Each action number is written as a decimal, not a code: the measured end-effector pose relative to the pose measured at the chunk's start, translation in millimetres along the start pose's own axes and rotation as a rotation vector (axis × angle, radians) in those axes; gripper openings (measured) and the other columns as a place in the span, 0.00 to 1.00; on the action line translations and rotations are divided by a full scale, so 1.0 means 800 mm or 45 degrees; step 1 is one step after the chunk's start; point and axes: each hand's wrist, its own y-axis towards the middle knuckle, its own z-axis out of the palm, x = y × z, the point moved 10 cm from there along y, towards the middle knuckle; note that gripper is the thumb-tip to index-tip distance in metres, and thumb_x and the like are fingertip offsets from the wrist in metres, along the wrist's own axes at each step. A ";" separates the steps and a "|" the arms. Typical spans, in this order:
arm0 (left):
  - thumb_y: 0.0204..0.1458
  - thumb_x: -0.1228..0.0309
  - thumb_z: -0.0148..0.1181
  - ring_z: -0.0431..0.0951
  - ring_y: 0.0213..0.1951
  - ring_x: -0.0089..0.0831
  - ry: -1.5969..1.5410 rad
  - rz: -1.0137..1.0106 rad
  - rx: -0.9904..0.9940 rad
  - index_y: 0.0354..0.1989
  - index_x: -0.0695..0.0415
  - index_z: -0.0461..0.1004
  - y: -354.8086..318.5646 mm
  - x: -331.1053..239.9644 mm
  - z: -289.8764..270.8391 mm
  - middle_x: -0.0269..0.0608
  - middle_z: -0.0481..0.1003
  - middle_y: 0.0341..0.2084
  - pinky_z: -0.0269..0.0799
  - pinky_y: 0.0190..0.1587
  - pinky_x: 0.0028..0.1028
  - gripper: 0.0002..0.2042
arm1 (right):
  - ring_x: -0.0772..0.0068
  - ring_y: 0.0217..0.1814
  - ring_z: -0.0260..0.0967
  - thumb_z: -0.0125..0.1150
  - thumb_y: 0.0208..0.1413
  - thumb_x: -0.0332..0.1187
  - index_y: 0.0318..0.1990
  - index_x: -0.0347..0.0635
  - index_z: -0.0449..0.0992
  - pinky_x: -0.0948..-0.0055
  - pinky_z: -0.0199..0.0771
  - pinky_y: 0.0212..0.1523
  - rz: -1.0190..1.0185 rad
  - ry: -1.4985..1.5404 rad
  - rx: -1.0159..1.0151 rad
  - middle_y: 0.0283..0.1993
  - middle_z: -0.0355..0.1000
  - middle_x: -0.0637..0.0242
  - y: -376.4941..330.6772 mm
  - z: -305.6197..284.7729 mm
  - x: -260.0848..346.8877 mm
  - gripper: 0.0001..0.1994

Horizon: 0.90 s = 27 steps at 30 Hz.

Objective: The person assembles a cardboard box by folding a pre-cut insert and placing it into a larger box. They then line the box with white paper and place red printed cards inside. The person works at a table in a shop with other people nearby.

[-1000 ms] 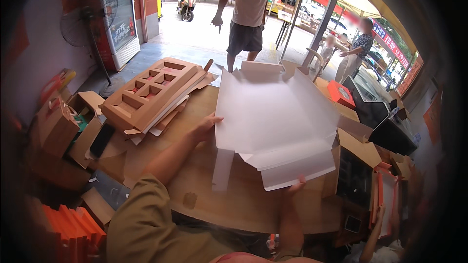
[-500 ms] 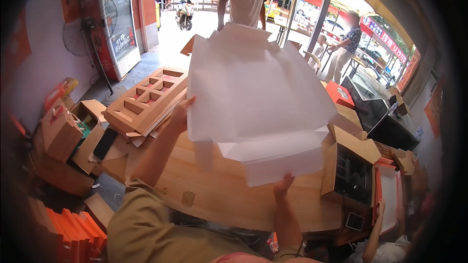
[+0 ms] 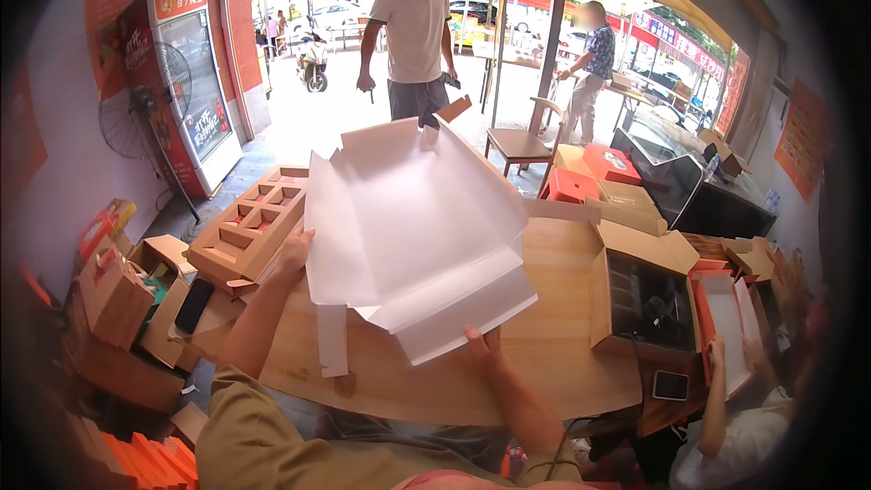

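Now that I have shifted the white cardboard blank point(image 3: 413, 218) leftward over the worktop point(image 3: 544, 372), its right side stands clear of the open brown box point(image 3: 626, 243) at the right edge, and bare wood shows between them. Its right and far panels slope upward more plainly than half a second ago, so it looks like a shallow tray; I judge the folding only partly done, since the near flap point(image 3: 467, 318) slants outward and a narrow strip point(image 3: 332, 340) hangs loose at the blank's near left corner.

My left hand point(image 3: 295, 254) is curled at the blank's left edge, most of its grip hidden behind the panel. My right hand point(image 3: 485, 347) is closed on the near flap, thumb at its lip, other fingers mostly out of sight beneath. Whether the blank's underside touches the worktop, I cannot tell. By the left edge, partly behind the blank, lies the brown compartment tray point(image 3: 254, 236).
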 end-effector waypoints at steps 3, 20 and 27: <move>0.69 0.76 0.45 0.84 0.45 0.31 0.008 0.025 0.057 0.60 0.67 0.75 0.000 0.016 -0.006 0.45 0.83 0.47 0.82 0.50 0.34 0.17 | 0.56 0.70 0.62 0.57 0.60 0.30 0.73 0.30 0.62 0.56 0.64 0.71 0.058 0.049 -0.055 0.69 0.64 0.53 0.008 -0.006 0.004 0.33; 0.73 0.67 0.53 0.83 0.55 0.43 0.176 -0.234 0.216 0.69 0.70 0.69 0.035 0.125 0.018 0.53 0.78 0.60 0.80 0.60 0.44 0.23 | 0.58 0.74 0.60 0.58 0.58 0.40 0.76 0.34 0.57 0.54 0.64 0.74 0.280 0.488 -0.365 0.71 0.63 0.55 -0.026 -0.045 -0.110 0.39; 0.72 0.67 0.55 0.82 0.54 0.40 0.275 0.118 0.088 0.72 0.63 0.69 0.037 -0.009 0.022 0.52 0.81 0.56 0.78 0.60 0.39 0.23 | 0.55 0.73 0.61 0.55 0.64 0.42 0.76 0.31 0.59 0.55 0.65 0.73 0.190 0.402 -0.310 0.73 0.63 0.53 -0.006 -0.036 -0.060 0.36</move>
